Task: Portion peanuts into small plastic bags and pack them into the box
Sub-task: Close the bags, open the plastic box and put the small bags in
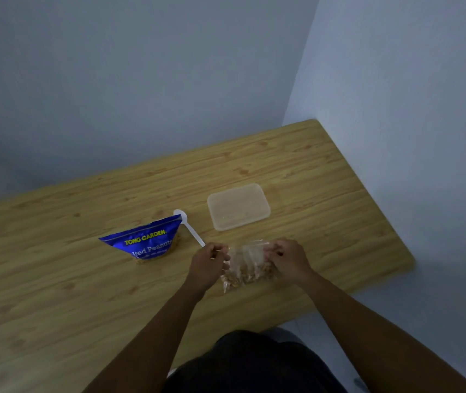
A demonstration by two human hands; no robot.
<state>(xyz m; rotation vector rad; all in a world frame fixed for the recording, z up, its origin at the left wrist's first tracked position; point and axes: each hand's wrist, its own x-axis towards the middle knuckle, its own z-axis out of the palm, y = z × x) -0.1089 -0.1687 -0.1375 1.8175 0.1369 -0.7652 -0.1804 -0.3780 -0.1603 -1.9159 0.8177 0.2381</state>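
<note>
- I count one small clear bag [247, 266] with peanuts, pinched at its top by my left hand [208, 260] and right hand [287, 258].
- One blue peanut packet [144, 243], one white spoon [189, 226] and one plastic box [239, 207] lie beyond it on the table [56, 279].

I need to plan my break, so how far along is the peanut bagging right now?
Early. Done: the blue foil peanut pouch is open and the white plastic spoon lies on the wooden table. In hand: the left hand and right hand hold the top of one small clear plastic bag with peanuts inside. Left: the clear rectangular plastic box appears lidded, no bags visible inside.
</note>
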